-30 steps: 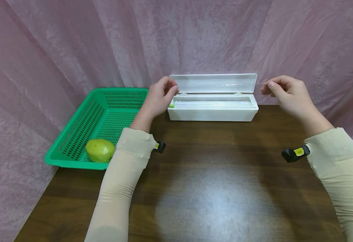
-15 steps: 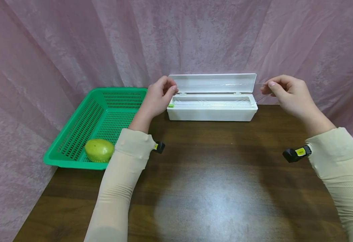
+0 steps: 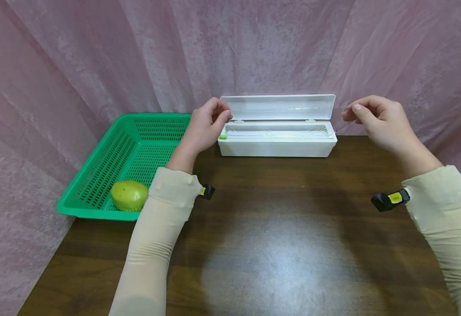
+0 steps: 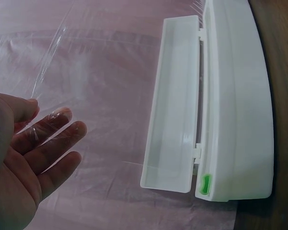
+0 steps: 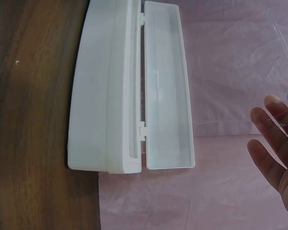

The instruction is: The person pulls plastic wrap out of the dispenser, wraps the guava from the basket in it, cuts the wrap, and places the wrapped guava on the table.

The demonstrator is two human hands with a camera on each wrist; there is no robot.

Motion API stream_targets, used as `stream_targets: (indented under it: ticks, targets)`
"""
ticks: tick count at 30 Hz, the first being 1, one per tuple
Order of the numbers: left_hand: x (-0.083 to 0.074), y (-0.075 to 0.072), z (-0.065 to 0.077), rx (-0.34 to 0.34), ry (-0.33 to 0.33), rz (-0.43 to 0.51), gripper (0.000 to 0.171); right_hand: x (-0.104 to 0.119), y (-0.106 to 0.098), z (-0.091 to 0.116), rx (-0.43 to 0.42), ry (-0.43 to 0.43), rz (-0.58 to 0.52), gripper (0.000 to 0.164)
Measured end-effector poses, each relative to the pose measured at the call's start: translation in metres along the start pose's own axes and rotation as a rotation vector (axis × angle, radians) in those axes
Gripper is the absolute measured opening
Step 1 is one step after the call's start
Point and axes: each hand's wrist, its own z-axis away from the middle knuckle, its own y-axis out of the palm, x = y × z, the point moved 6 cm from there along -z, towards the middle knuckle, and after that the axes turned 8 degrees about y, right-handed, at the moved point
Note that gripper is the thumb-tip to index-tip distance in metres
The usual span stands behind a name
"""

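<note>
A white cling film dispenser [image 3: 277, 149] stands at the back of the table, its lid [image 3: 250, 102] tipped back. Clear cling film [image 3: 301, 108] rises from it and is stretched taut between both hands; its edge shows as a shiny line. My left hand [image 3: 206, 125] pinches the left corner between thumb and index finger. In the left wrist view its other fingers [image 4: 62, 143] lie behind the film. Right of the dispenser, my right hand [image 3: 386, 125] pinches the other corner. A green slide cutter [image 4: 205, 184] sits at the dispenser's left end.
A green plastic basket [image 3: 66, 199] stands at the left, partly behind the left forearm. A yellow-green fruit [image 3: 129, 195] lies in it, mango-like in shape. The brown wooden table [image 3: 293, 245] extends in front, and a pink curtain [image 3: 285, 48] hangs close behind the dispenser.
My right hand has shifted slightly up and to the right, with the film still pinched. The left hand has barely moved. Film strands now show at the dispenser's right end.
</note>
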Motion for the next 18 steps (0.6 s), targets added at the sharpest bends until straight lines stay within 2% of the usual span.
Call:
stream_targets:
  ticks: [18]
  targets:
    - [-0.0052, -0.0040, 0.0025, -0.010, 0.028, 0.002, 0.014, 0.0048, -0.0018, 0.0017, -0.004, -0.016, -0.040, 0.016]
